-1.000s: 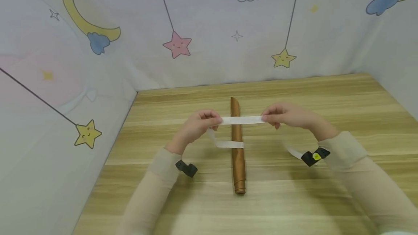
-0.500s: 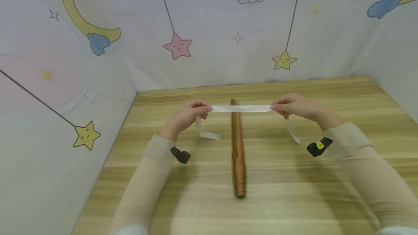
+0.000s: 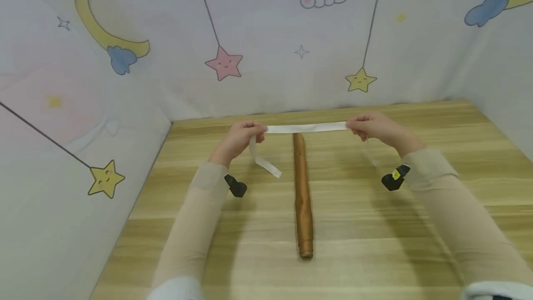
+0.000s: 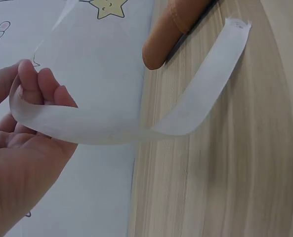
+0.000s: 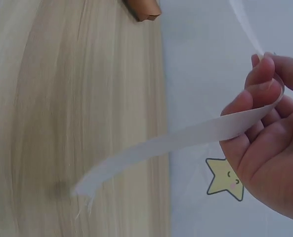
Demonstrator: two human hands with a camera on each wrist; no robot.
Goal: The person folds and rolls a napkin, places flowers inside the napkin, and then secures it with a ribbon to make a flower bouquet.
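A white ribbon [image 3: 306,128] is stretched straight between both hands, over the far end of a brown rolled-up bundle [image 3: 304,198] that lies lengthwise on the table. My left hand [image 3: 243,139] pinches the ribbon between thumb and fingers, and its loose tail hangs down and bends toward the bundle. In the left wrist view that ribbon tail [image 4: 200,84] ends in a cut edge. My right hand [image 3: 376,128] pinches the other side. Its ribbon tail [image 5: 161,145] shows a frayed end in the right wrist view.
The wood-grain table [image 3: 354,244] reaches back to a pale cloth backdrop [image 3: 266,82] printed with stars and moons. Cloth also lines the left and right sides. A small black camera [image 3: 236,186] sits on the left wrist, another black camera [image 3: 393,179] on the right.
Both hands have moved up and away toward the table's far edge, and spread farther apart, lengthening the ribbon span. The left tail no longer crosses the brown bundle, which stays in place.
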